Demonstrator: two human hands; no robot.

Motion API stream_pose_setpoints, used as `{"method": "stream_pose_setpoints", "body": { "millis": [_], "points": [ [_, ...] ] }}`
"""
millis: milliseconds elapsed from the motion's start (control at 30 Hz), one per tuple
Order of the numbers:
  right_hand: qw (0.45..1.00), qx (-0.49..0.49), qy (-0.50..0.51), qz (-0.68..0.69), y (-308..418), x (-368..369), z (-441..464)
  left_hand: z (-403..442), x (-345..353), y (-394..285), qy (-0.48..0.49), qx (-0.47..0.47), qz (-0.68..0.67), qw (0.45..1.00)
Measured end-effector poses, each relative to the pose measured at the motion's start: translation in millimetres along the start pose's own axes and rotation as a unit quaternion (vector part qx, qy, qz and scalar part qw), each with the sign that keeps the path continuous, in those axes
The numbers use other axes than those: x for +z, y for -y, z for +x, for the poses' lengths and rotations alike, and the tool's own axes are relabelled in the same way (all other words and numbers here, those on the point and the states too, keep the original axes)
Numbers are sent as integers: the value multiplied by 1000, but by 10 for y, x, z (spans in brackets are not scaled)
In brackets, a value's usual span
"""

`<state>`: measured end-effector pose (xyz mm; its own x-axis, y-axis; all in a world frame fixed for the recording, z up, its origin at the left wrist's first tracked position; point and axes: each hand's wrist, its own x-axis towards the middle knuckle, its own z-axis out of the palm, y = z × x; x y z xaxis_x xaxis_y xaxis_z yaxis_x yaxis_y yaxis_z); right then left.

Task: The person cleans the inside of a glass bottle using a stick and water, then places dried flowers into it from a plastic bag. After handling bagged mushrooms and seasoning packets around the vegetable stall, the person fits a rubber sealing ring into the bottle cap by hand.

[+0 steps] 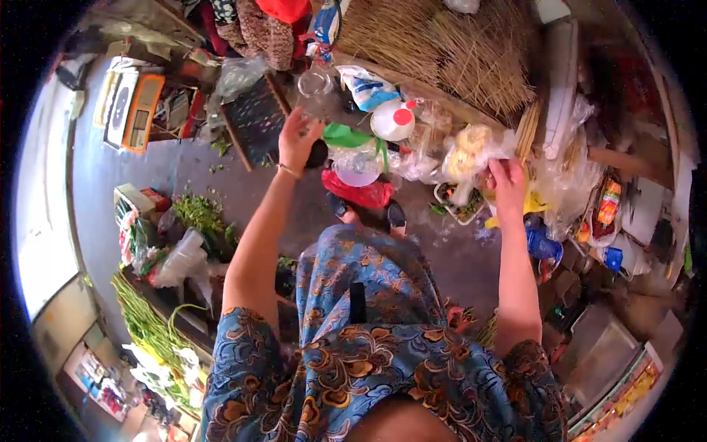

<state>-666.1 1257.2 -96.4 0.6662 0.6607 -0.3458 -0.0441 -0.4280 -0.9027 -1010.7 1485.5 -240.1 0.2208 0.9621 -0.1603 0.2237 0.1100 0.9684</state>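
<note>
One bare left hand (pixel 298 138) holds its grip loosely wide, one red-capped white plastic jug (pixel 389 127) sits between the hands, and rightward one clear plastic bag of pale-yellow pieces (pixel 467 151) is pinched by the bare right hand (pixel 507 177).

Left of the white jug (pixel 389 125), the left hand (pixel 297 140) is blurred; right of it, the yellowish contents (pixel 470 146) of the clear bag (pixel 487 157) are indistinct; above it, the top edge cuts off the dry stalks (pixel 471 62).
</note>
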Motion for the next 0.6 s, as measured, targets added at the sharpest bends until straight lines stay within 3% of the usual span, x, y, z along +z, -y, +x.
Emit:
{"method": "stream_pose_setpoints", "body": {
  "millis": [33, 100, 167, 200, 233, 333, 500, 600],
  "points": [
    [996, 10, 15, -82, -30, -51, 97, -190, 4, -60, 37, 14, -60, 997],
    [997, -26, 26, -70, -70, -89, 192, -599, 82, -79, 70, 10, -91, 993],
    [996, -61, 34, -48, -22, -94, 259, -1087, 244, -546, 88, -7, -48, 995],
    [996, -63, 37, -45, -18, -116, 258, -1276, 361, -668, 117, -63, -101, 986],
    [996, -58, 57, -32, -20, -154, 254, -1447, 438, -823, 159, -106, -61, 980],
    [993, -47, 108, -19, 161, -181, 114, -1796, 803, -1159, 219, -83, -76, 969],
    [984, -34, 173, 0, 536, -54, -535, -2045, 1326, -1904, 112, 172, 56, 977],
    [967, -143, 209, 7, 568, 4, -838, -2147, 1432, -2061, 136, 150, 49, 978]
  ]
}}
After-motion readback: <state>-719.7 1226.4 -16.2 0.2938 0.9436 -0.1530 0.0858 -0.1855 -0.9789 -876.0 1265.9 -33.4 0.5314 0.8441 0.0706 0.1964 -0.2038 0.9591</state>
